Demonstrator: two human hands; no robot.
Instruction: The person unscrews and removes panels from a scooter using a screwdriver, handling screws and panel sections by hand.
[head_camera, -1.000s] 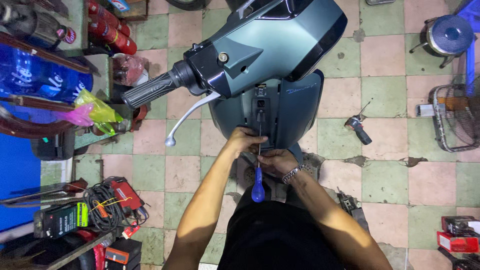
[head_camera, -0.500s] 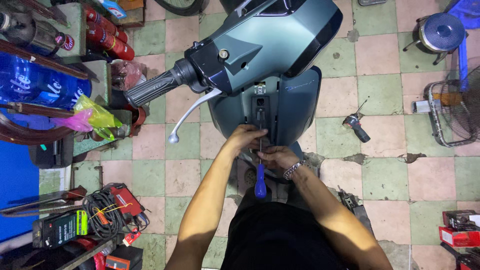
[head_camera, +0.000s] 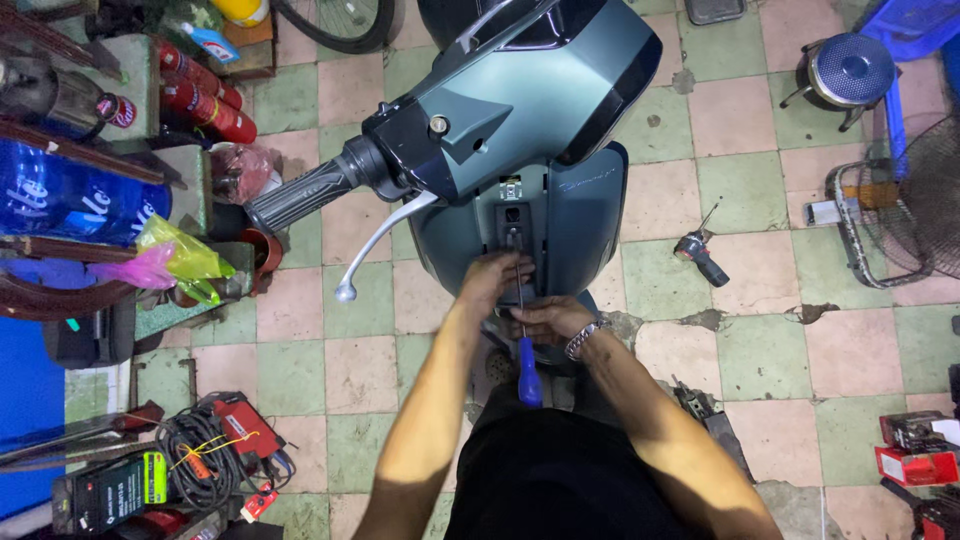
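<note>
The scooter (head_camera: 520, 150) stands ahead of the person, its handlebar grip (head_camera: 300, 195) and brake lever (head_camera: 375, 245) reaching out to the left. Both hands meet at its front panel (head_camera: 560, 215): the left hand (head_camera: 495, 280) just above the right hand (head_camera: 545, 322), with a screwdriver (head_camera: 522, 330) between them, handle toward the person. A power drill (head_camera: 700, 255) lies on the floor to the right, a fan (head_camera: 920, 200) beyond it, and coiled cables (head_camera: 195, 450) lie at lower left.

One scooter (head_camera: 530, 130), one blue-handled screwdriver (head_camera: 527, 365), two hands, left (head_camera: 495, 280) and right (head_camera: 545, 320), two red cylinders (head_camera: 200, 95) upper left, one fan (head_camera: 905, 215) at right.
</note>
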